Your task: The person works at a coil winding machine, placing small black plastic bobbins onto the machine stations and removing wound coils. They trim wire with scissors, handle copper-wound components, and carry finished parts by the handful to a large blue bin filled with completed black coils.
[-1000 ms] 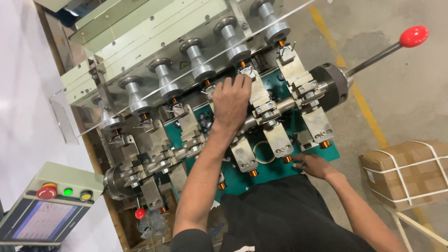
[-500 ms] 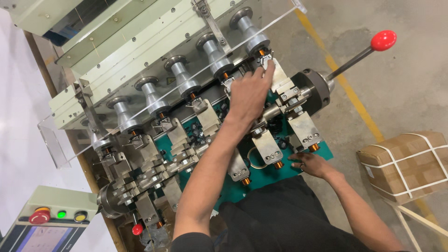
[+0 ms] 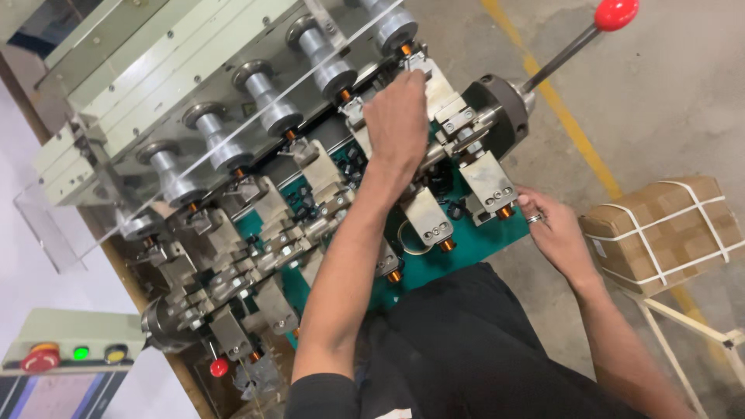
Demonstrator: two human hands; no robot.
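I lean over a winding machine with a row of grey spindles [image 3: 268, 101] and metal blocks on a green base plate [image 3: 466, 248]. My left hand [image 3: 397, 124] reaches into the middle of the machine. Its fingers curl down over a metal bracket [image 3: 434, 85] beside the round end housing [image 3: 500, 105], and the fingertips are hidden. My right hand [image 3: 552, 226], with a ring on one finger, rests at the right edge of the green plate. Its fingers are spread and lie next to a copper-tipped metal block [image 3: 490, 186].
A lever with a red ball knob [image 3: 615, 13] sticks out at the top right. A strapped cardboard box [image 3: 663, 233] sits on a white stand at the right. A control box with red, green and yellow buttons [image 3: 74, 353] is at the lower left. A clear guard [image 3: 46, 233] hangs on the left.
The view has swung, so the machine sits higher and further right in the frame. My left hand stays on the same bracket. My right hand has shifted slightly along the plate's right edge.
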